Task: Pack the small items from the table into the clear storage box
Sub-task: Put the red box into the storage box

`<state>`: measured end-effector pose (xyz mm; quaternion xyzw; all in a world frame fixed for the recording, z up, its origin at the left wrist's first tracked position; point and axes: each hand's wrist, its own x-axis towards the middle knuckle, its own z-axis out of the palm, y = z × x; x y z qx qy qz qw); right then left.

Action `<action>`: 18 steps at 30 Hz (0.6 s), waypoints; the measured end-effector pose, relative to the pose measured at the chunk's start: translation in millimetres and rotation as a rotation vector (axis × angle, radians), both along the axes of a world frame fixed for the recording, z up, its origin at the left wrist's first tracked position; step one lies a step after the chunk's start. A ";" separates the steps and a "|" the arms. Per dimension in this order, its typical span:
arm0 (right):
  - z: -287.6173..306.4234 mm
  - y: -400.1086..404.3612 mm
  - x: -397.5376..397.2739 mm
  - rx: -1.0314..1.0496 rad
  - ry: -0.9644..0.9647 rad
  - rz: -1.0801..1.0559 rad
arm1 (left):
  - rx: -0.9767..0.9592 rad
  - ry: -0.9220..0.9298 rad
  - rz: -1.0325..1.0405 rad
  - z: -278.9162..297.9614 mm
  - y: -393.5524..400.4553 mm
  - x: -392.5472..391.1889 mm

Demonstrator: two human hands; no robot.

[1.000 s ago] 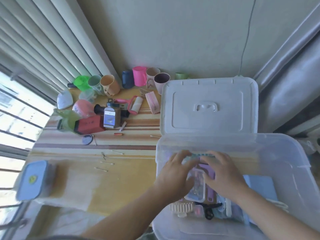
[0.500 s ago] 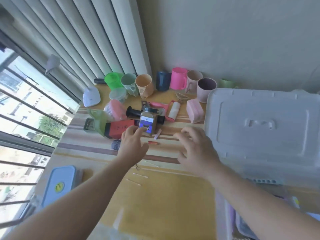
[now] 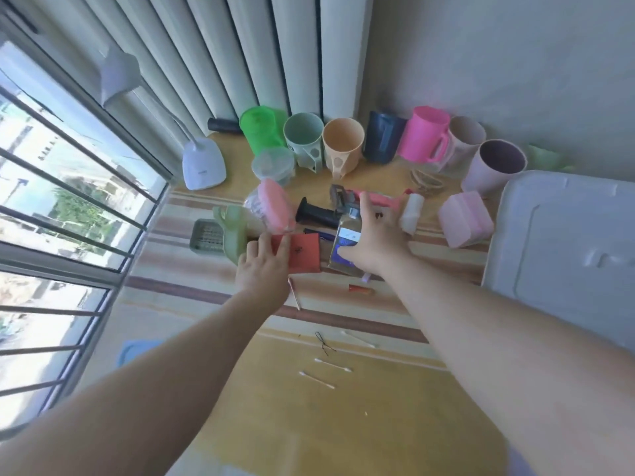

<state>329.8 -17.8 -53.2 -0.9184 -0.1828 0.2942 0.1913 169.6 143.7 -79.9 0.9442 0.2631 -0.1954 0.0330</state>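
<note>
Two bare hands reach into the clutter at the middle of the frame. The left hand [image 3: 264, 266] lies with straightened fingers on the near left corner of a flat red box [image 3: 301, 253], touching it rather than gripping it. The right hand [image 3: 374, 242] is spread over a small glass bottle with a blue label [image 3: 345, 247], its thumb along the bottle's near side and its fingers reaching past the cap; whether they have curled round the bottle cannot be told. The bottle lies just right of the red box, touching or nearly touching it.

Behind them lie a black handle [image 3: 316, 214], a pink pouch in clear wrap [image 3: 273, 209], a pink lint roller [image 3: 410, 213] and a pale pink folded block [image 3: 465, 219]. A row of cups stands along the wall: a green cup [image 3: 261, 127], a sage cup [image 3: 304, 137], a peach cup [image 3: 343, 142], a navy cup [image 3: 383, 135], a bright pink mug [image 3: 426, 135] and a mauve cup [image 3: 496, 168]. A white desk lamp [image 3: 202, 164] stands at upper left by the window.

On the striped table [image 3: 343, 424] nearer the camera lie three cotton swabs [image 3: 316, 379], a black hairpin [image 3: 323, 343] and a small orange tube [image 3: 360, 289]. The storage box's white lid [image 3: 567, 252] fills the right edge of the frame; the box itself cannot be made out
</note>
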 end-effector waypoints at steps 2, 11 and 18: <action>1.2 0.7 -0.6 -0.037 -0.084 0.020 | 0.036 0.001 -0.029 -2.8 2.1 0.7; 15.7 -27.9 -36.0 0.173 -0.112 0.112 | 0.041 -0.012 -0.006 5.9 -2.8 4.8; 41.9 -84.8 -48.9 0.343 -0.051 0.026 | -0.023 -0.150 -0.008 60.6 -33.3 -5.3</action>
